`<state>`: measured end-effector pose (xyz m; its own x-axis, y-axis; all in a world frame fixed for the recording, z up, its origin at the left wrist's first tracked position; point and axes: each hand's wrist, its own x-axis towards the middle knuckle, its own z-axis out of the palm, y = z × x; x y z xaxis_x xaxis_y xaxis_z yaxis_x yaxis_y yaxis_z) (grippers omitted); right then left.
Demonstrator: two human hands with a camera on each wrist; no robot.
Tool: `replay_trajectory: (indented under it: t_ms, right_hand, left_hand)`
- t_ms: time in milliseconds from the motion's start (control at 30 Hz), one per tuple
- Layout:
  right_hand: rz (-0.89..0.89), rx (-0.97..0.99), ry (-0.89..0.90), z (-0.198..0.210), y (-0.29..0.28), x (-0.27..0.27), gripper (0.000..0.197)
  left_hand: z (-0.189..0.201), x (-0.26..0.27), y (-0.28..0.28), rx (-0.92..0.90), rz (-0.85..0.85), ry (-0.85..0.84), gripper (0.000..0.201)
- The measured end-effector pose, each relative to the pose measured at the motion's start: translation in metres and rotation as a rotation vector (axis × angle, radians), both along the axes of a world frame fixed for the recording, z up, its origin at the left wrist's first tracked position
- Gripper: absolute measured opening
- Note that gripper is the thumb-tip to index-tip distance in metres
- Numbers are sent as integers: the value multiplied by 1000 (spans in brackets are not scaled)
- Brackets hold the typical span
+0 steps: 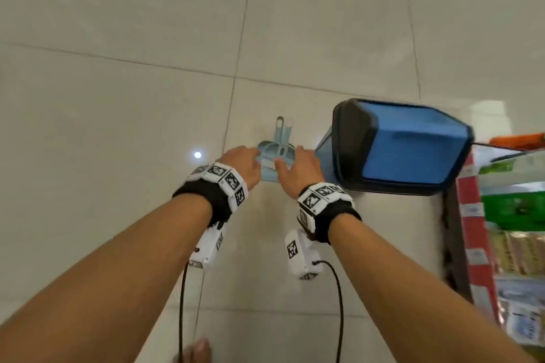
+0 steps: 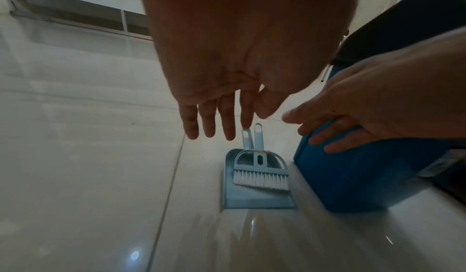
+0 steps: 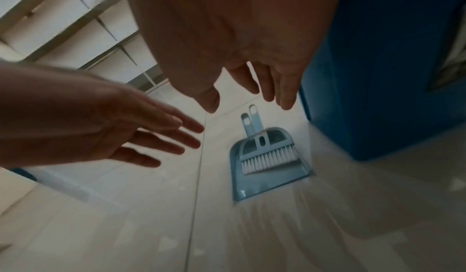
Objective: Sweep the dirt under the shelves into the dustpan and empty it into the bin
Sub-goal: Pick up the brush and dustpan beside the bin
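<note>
Both hands are hanging above the floor with fingers straight and spread, holding nothing — the left hand and the right hand side by side over the dustpan. The dustpan is lying flat on the tiled floor, the brush resting in it, seemingly just beside the blue bin.

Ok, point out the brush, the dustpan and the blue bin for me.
brush [image 2: 261, 180]: left wrist view, on its white bristles.
dustpan [image 2: 257, 199]: left wrist view, on the flat pan near its front lip.
blue bin [image 1: 413, 153]: head view, on its blue lid.
</note>
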<state>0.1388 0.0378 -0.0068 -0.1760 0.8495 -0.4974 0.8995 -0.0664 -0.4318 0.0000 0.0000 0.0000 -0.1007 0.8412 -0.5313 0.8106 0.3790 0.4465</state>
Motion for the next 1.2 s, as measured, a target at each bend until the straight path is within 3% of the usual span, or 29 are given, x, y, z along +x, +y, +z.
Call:
replay_trajectory:
  t_ms: [167, 333, 700, 833, 1100, 1200]
  right_hand:
    - [-62, 186, -40, -80, 24, -12, 49]
    - [-104, 336, -37, -117, 52, -16, 44]
    - [122, 318, -116, -125, 38, -10, 24]
    - [121, 324, -87, -126, 33, 3, 23]
    - [168, 283, -4, -119, 13, 29, 27]
    - [203, 237, 33, -110, 2, 35, 37]
  left_hand:
    - [-73, -1, 40, 75, -47, -35, 57]
    - [-112, -7, 63, 163, -121, -1, 70]
    - [-127, 0, 46, 135, -127, 167, 74]
    - [-127, 2, 45, 151, -244, 319, 74]
    - [-119, 6, 32, 280, -396, 543, 51]
    - [-111, 11, 31, 274, -483, 554, 58]
